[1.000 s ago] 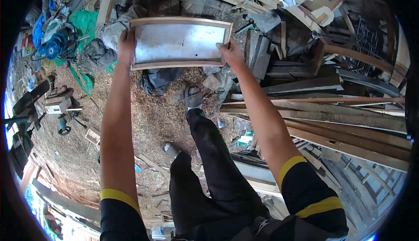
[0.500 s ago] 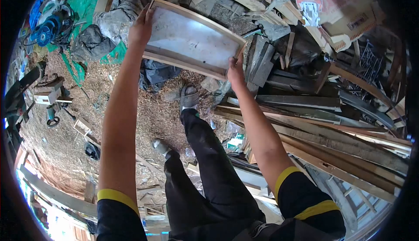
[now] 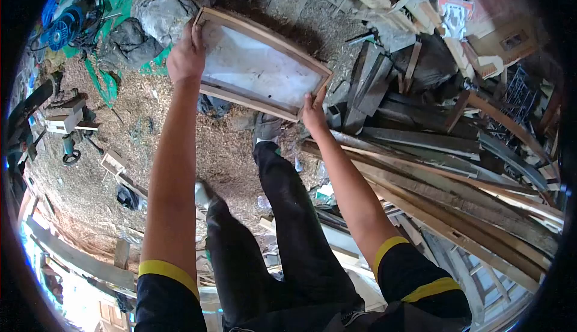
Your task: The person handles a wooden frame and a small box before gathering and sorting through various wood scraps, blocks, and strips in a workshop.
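Held out in front of me is a shallow rectangular wooden tray (image 3: 264, 25), with a wooden rim and a whitish, stained bottom. My left hand (image 3: 186, 55) is closed round its left end, fingers over the rim. At the opposite end, my right hand (image 3: 314, 110) grips the near right corner with the thumb up. The tray slants down to the right in view, above the shaving-covered floor. Its underside is hidden.
Stacked timber planks (image 3: 439, 205) lie to my right. A blue power tool (image 3: 58, 34) is at upper left, near a grey cloth bundle (image 3: 165, 16). A small wooden box (image 3: 113, 162) lies on the wood shavings (image 3: 174, 145) at left. A cardboard box (image 3: 505, 37) stands at upper right.
The tray has shifted slightly left and nearer to me, with both hands still on it. My feet have moved in a step, and the surroundings have shifted in view.
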Motion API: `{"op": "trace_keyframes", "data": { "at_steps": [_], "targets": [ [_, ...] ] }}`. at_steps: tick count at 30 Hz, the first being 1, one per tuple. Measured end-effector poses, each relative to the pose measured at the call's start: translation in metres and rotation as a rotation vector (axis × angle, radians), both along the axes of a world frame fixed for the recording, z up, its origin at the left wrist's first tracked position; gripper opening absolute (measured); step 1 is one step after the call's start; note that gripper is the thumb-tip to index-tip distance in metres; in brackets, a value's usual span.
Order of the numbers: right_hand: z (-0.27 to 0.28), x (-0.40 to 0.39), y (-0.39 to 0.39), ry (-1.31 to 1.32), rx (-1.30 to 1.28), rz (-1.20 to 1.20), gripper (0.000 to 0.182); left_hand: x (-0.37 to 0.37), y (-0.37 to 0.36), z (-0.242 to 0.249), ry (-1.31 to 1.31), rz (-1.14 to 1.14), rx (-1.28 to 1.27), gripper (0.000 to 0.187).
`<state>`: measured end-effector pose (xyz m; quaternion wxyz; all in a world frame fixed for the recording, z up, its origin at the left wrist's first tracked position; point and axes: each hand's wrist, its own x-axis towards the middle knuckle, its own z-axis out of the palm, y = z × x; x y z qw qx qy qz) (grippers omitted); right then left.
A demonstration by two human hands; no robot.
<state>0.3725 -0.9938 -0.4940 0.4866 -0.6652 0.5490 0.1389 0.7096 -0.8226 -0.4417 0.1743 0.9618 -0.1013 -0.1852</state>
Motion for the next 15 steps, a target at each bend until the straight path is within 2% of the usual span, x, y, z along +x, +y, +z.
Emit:
{"op": "trace_keyframes", "data": {
  "at_steps": [3, 5, 8, 9, 11, 12, 14, 15],
  "targets": [
    [-0.005, 0.0, 0.002, -0.135, -0.042, -0.044, 0.083, 0.004, -0.002, -0.004, 0.023, 0.003, 0.025, 0.051],
    [0.004, 0.011, -0.006, -0.17, -0.085, -0.027, 0.079, 0.019, -0.001, -0.023, -0.023, -0.002, -0.031, 0.059],
    [0.025, 0.027, -0.022, -0.18, -0.071, -0.033, 0.066, 0.041, -0.014, -0.017, 0.047, -0.067, -0.059, 0.06],
    [0.022, 0.025, -0.025, -0.186, -0.08, -0.034, 0.066, 0.053, -0.007, -0.062, 0.041, -0.069, -0.068, 0.06],
    [0.013, 0.018, -0.019, -0.159, -0.155, -0.04, 0.065, 0.081, 0.009, -0.151, -0.165, -0.349, -0.234, 0.061],
    [0.031, 0.023, -0.003, -0.13, -0.209, -0.046, 0.065, 0.065, 0.009, -0.116, -0.101, -0.297, -0.088, 0.061],
    [0.015, 0.01, 0.023, -0.088, -0.209, -0.088, 0.065, 0.033, 0.009, -0.04, -0.02, -0.256, -0.056, 0.061],
    [0.001, -0.006, 0.034, -0.033, -0.205, -0.131, 0.065, 0.02, 0.011, -0.025, 0.073, -0.216, -0.021, 0.061]
  ]
}}
